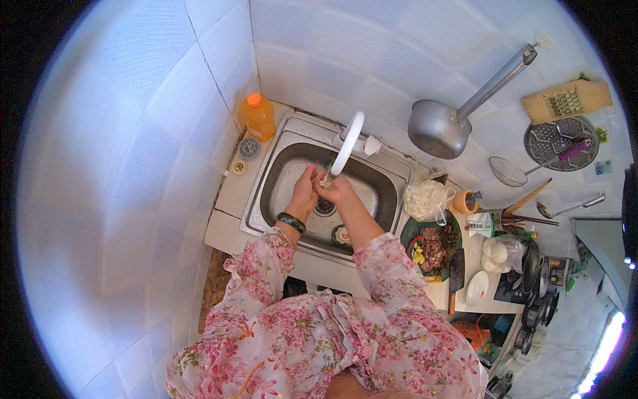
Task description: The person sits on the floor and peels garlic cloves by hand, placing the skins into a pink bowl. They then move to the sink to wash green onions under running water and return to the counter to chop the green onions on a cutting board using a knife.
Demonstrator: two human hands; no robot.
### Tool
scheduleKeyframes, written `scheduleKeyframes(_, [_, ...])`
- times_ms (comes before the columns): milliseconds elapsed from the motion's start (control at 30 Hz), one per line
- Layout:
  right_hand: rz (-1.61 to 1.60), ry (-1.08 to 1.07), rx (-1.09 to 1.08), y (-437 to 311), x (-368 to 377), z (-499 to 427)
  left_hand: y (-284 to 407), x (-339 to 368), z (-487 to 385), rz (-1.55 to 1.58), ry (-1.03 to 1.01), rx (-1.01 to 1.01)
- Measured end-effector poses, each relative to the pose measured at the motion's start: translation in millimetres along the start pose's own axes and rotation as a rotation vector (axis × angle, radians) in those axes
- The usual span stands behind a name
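Both of my hands are over the stainless steel sink [286, 172], under the white curved faucet [349, 142]. My right hand [336, 189] holds a small pale piece of food [326, 182] right below the spout. A bit of green shows behind the spout, perhaps part of the same piece; I cannot tell. My left hand [305, 192] is close against the right, its fingers partly hidden, and whether it grips anything is unclear. Below them lies the sink drain [325, 205]. A small whitish round object [342, 234] rests on the basin floor near my right forearm.
Left of the sink stand an orange liquid bottle [259, 119] and a metal scourer [249, 148]. To the right, a green board [409, 230] carries cut meat [431, 247], with a cleaver [456, 272] and a white plate [478, 289] beside it. A saucepan [438, 129] hangs on the wall.
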State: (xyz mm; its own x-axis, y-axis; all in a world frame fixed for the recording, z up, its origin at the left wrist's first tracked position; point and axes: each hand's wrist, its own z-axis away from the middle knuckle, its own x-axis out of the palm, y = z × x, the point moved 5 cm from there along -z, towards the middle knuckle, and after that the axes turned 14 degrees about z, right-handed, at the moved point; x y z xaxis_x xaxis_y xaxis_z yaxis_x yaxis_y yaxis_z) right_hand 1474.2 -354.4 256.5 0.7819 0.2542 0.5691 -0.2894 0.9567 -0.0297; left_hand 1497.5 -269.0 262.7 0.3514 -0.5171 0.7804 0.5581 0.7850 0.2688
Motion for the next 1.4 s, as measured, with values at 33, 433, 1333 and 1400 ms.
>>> scheduleKeyframes(33, [-0.022,0.009,-0.049,2,2,-5,0,5,7,-0.025,0.017,-0.006])
scheduleKeyframes(433, [0.856,0.237,-0.432,-31,-31,-60,-38,29,0,-0.153,-0.133,-0.406])
scheduleKeyframes(1333, [1.532,0.119,-0.355,19,-65,151,-2,-33,-70,-1.620,-0.479,0.330])
scheduleKeyframes(1400, [1.583,0.041,-0.400,28,-62,170,30,-82,-108,-1.262,-0.243,0.197])
